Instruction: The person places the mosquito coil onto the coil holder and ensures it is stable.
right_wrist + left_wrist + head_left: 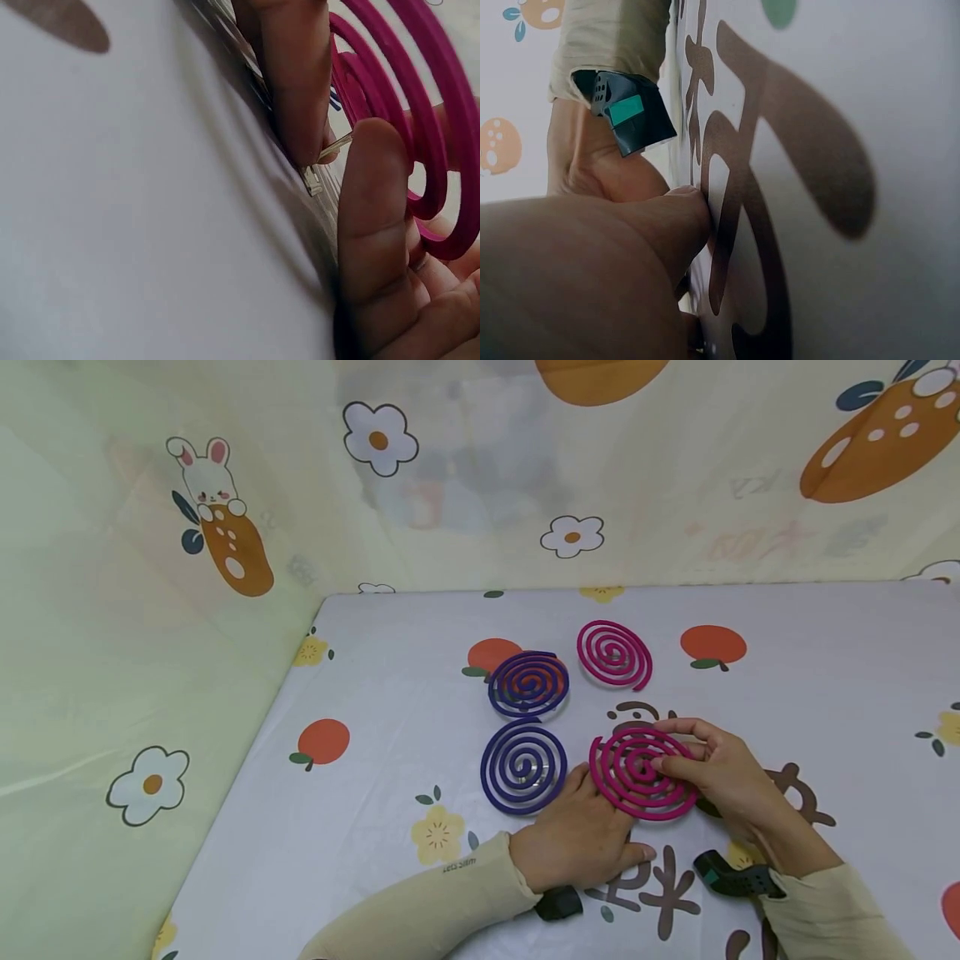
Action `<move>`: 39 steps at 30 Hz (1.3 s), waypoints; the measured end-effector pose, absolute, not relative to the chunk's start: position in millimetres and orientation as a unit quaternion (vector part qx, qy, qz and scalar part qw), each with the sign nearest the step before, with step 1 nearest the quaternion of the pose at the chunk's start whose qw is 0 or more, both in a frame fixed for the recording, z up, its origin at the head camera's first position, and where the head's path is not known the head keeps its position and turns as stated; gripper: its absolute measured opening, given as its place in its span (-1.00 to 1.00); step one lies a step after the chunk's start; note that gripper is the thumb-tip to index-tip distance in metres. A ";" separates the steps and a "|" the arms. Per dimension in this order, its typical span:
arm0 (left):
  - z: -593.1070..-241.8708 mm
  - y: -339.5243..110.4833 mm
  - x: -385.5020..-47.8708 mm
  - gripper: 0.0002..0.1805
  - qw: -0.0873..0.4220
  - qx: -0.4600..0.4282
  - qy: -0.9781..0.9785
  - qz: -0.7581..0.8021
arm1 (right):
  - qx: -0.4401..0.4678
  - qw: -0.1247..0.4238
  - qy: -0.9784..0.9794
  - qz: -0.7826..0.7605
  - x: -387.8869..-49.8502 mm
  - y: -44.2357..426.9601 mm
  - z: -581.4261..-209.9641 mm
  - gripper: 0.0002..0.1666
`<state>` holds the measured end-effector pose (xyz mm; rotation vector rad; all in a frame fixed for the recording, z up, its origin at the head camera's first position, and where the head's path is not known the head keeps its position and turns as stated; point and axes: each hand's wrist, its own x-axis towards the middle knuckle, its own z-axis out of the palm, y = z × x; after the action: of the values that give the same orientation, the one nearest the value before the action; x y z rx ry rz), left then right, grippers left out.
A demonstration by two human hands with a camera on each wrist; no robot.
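Observation:
My right hand (723, 777) holds a magenta mosquito coil (626, 793) at its right side, thumb on top; the coil is tilted above the table. Under it, a small metal stand (311, 180) shows in the right wrist view. My left hand (573, 835) lies palm down on the table, its fingers fairly straight and its thumb stretched out. Some of its fingertips are hidden beneath the magenta coil; a finger (292, 90) reaches down by the stand. Just left of these fingertips lies a dark blue coil (525, 737).
Another dark blue coil (528, 670) lies farther back, and a second magenta coil (611, 627) is at the back right. The white printed tablecloth (360, 843) meets a patterned cloth wall (465, 560) behind and another at left. Both wrists carry black camera straps.

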<state>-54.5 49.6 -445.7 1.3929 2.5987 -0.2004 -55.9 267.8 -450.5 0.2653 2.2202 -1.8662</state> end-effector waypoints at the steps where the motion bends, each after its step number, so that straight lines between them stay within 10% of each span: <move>1: -446.0 49.6 -54.2 -0.09 0.093 0.470 0.875 -0.069 | 0.091 0.114 0.758 -0.636 -55.7 267.9 -450.4 -0.28; 39: -429.8 26.1 -35.5 -0.20 0.132 0.465 0.874 -0.057 | 0.104 0.120 0.746 -0.647 -55.4 269.0 -453.5 -0.28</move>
<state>-35.5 26.1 -429.8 1.3494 2.5363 -0.1645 -55.4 269.0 -453.5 0.3049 2.1811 -1.8896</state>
